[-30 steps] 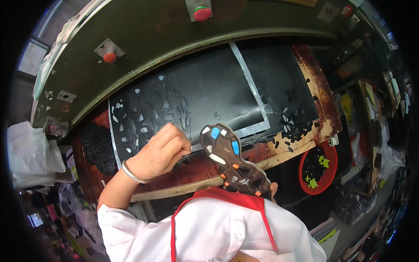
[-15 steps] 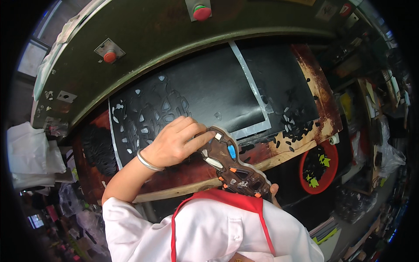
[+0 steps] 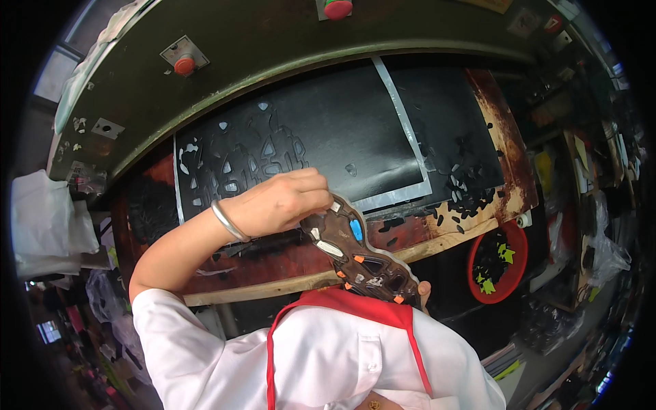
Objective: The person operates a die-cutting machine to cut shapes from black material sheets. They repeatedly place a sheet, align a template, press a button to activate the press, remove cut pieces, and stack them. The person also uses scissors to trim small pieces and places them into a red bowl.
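I hold a sole-shaped cutting die (image 3: 339, 227) in front of my chest, tilted, its compartmented brown face turned up. White, blue and orange foam pads fill parts of its face. My left hand (image 3: 287, 198), with a silver bangle on the wrist, has its fingers closed at the die's far end. Only a fingertip or thumb of my right hand (image 3: 425, 294) shows at the near right end; the rest is hidden behind the die and the red apron (image 3: 362, 304). Beyond lies a black sheet (image 3: 342, 116) with cut outlines and small loose pieces toward its left.
A green press (image 3: 273, 41) with red buttons (image 3: 184, 65) spans the back. Scattered black pieces (image 3: 471, 201) lie on the worn board's right side. A red bowl (image 3: 522, 273) holds black and yellow-green scraps. Clear plastic bags (image 3: 55, 225) hang at the left.
My left index finger, earlier stretched over the die's white square pad, has drawn back, and the fingers now bunch at the die's far end. The head view has shifted a little.
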`<state>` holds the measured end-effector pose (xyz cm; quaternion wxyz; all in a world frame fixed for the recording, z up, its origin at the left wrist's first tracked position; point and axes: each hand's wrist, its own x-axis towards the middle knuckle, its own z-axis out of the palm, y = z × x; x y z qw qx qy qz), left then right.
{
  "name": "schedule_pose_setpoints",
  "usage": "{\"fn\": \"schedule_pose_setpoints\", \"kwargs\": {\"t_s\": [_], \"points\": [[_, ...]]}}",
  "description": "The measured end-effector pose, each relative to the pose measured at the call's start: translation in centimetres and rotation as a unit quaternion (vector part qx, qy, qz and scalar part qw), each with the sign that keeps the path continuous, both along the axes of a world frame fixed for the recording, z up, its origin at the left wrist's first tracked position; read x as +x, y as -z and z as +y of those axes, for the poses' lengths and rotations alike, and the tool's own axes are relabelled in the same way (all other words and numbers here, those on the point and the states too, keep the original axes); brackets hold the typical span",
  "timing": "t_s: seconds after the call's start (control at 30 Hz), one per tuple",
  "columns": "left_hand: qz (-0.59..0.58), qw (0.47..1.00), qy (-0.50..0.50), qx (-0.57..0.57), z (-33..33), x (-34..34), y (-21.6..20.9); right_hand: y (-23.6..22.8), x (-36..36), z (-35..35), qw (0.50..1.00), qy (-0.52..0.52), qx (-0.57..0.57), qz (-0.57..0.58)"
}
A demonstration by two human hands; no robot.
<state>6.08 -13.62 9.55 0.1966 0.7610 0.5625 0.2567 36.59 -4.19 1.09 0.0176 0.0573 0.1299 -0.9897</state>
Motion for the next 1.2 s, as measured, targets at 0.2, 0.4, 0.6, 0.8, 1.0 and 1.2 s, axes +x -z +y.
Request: {"fn": "schedule_pose_setpoints", "kwargs": {"t_s": [0.2,0.4,0.6,0.8,1.0,1.2], "points": [[-0.077,0.996,-0.038,0.026,-0.7,0.0,1.0,0.2,0.1,-0.5,1.000,0.009,-0.008,-0.001],[-0.085,0.991,-0.067,0.072,-1.0,0.4,0.4,0.7,-0.3,-0.8,1.000,0.016,-0.011,-0.001],[-0.072,0.955,-0.261,0.122,-3.2,-0.7,0.5,0.6,-1.8,1.1,0.999,0.045,-0.011,-0.004],[0.007,0.904,-0.425,0.053,-5.9,-1.8,5.9,-1.1,-6.5,6.1,0.975,0.152,0.161,0.007],[0.100,0.917,-0.383,-0.046,4.1,2.3,12.3,-3.5,-10.6,9.3,0.865,0.225,0.443,-0.071],[-0.243,0.963,-0.103,-0.058,2.2,9.9,13.5,-2.9,-14.9,10.4,0.723,0.159,0.664,-0.106]]}}
